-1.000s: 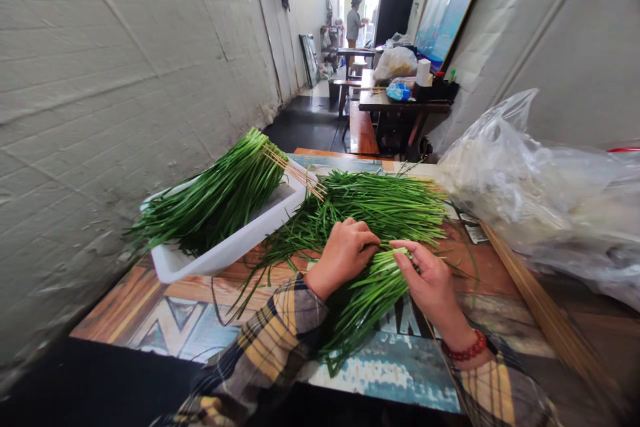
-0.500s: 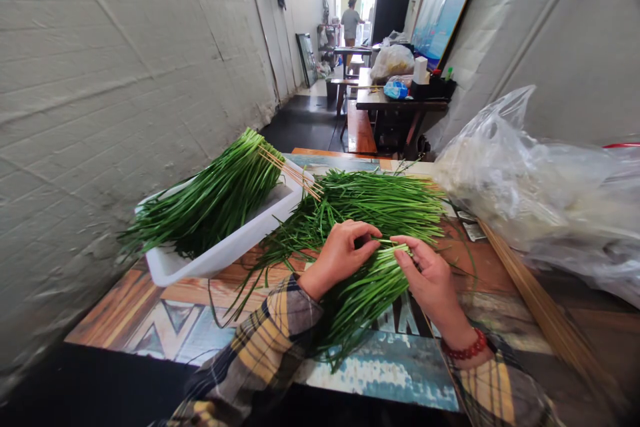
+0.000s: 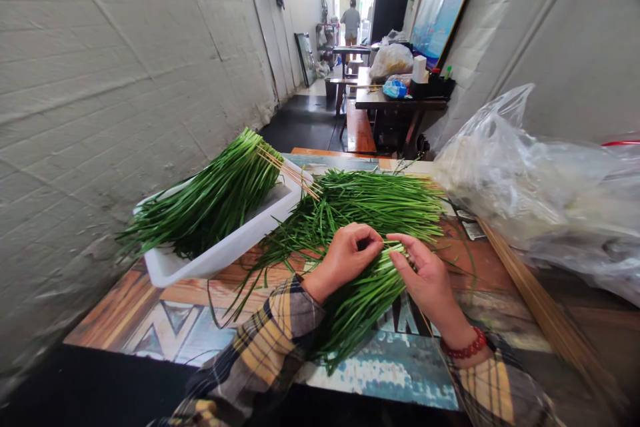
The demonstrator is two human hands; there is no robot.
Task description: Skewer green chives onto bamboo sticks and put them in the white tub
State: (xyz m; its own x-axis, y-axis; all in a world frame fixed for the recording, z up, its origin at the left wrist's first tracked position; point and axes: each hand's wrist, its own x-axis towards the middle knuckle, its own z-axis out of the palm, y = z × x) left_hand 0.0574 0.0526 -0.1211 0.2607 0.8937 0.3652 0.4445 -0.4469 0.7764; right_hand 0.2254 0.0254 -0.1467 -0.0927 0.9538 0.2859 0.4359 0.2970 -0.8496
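Observation:
My left hand (image 3: 347, 259) is closed in a pinch at the pale stem ends of the garlic chives (image 3: 363, 313), apparently on a single stem. Opposite it, my right hand (image 3: 429, 275) grips the same bunch near those ends between thumb and fingers. Long green leaves hang from there toward the table's front edge. A thin stick runs out below my right palm; its upper end is hidden. Just behind both hands lies a pile of loose chives (image 3: 385, 203).
At left, a white plastic tray (image 3: 235, 243) holds a bundle of chives (image 3: 210, 193) threaded on several thin skewers (image 3: 295, 177). Bare skewers (image 3: 530, 290) lie at right beside a clear plastic bag (image 3: 540, 187). Farther back are a dark table (image 3: 400, 105) and a person (image 3: 351, 20).
My right hand has shifted slightly left, and its fingertips are nearer my left pinch. The stem stretch seen between the fingers is shorter. The distant person has changed posture.

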